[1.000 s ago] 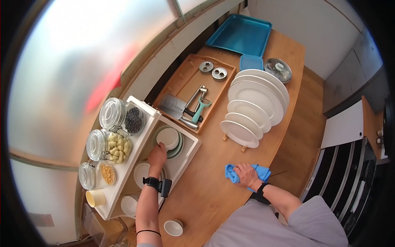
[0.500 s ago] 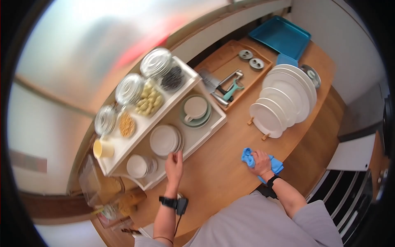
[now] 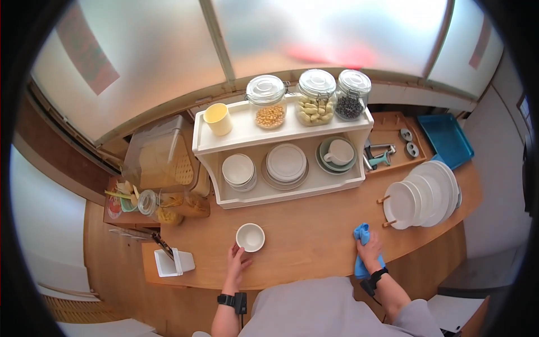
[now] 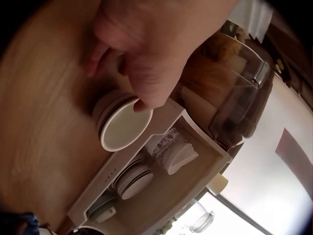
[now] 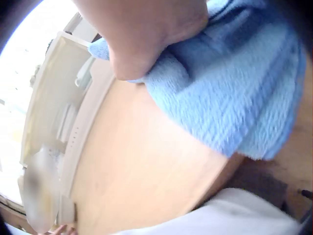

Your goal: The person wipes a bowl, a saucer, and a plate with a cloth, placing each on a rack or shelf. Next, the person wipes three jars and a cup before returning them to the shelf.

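Observation:
A small white bowl [image 3: 250, 237] stands on the wooden table [image 3: 303, 253] in the head view. My left hand [image 3: 238, 264] is at the bowl's near side, with one fingertip right at the rim. In the left wrist view that digit reaches the rim of the bowl [image 4: 126, 128], while the other fingers of the left hand [image 4: 151, 44] stay apart from its wall. Near the table's front edge, my right hand [image 3: 370, 251] grips a crumpled blue cloth [image 3: 361, 268]. Folds of the cloth [image 5: 225, 88] spread out from under the right hand [image 5: 146, 34] in its wrist view.
A white two-tier shelf [image 3: 286, 196] bears stacked bowls, plates and a cup [image 3: 339, 151] below, lidded glass jars [image 3: 316, 98] and a yellow cup [image 3: 218, 119] above. White plates [image 3: 418, 196] stand in a rack at right. A white container [image 3: 174, 263] is at the left edge.
The head view has turned left. My left hand has left the cups and bowls on the shelf and come down to the small bowl on the table. The right hand keeps the cloth.

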### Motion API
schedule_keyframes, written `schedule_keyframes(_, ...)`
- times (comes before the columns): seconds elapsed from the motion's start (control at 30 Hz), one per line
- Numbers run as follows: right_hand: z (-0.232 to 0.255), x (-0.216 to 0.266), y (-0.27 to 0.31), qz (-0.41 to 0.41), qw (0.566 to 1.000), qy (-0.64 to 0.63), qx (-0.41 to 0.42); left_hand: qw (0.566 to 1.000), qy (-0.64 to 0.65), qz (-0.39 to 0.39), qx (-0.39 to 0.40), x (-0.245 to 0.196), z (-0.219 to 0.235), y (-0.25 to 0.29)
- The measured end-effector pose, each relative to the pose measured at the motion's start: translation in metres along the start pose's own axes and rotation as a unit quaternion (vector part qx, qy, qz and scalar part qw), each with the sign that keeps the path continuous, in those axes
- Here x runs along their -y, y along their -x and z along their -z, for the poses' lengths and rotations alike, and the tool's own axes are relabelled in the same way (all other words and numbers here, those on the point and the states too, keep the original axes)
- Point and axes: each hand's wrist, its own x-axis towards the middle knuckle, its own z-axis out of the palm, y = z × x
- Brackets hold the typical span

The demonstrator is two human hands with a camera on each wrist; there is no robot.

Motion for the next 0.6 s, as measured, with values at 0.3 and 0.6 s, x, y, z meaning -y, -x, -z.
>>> schedule_keyframes(0.3,0.062,0.100,0.020,0.090,0.961,-0.253,0.071,0.993,0.060,0.015,0.101,-0.001,-0.021,-0.023)
schedule_keyframes(0.6,0.163,0.217,0.030,0.344,0.851,-0.358,0.171,0.927,0.181,0.105,0.311,-0.024,-0.064,0.073)
